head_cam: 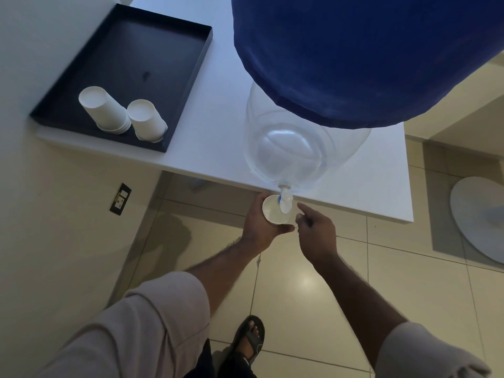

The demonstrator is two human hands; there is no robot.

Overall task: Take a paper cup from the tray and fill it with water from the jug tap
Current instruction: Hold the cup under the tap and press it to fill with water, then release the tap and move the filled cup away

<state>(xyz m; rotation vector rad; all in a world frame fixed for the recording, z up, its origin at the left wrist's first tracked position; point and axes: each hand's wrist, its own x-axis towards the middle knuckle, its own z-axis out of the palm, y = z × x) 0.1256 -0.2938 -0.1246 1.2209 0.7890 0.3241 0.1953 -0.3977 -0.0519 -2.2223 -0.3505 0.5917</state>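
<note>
My left hand (259, 227) grips a white paper cup (272, 212) and holds it under the white tap (285, 201) of the clear water jug (294, 156), which stands at the table's front edge under a blue cloth cover (354, 50). The tap's spout points into the cup's mouth. My right hand (316, 233) hovers just right of the tap with its index finger stretched toward it, holding nothing. On the dark tray (152, 64) at the left, two stacks of white paper cups (120, 115) lie upside down.
The white table (212, 137) ends just behind my hands, with tiled floor below. A wall socket (120, 199) sits on the left wall. A pale round object (480, 219) lies on the floor at the right. My sandalled foot (249, 339) is below.
</note>
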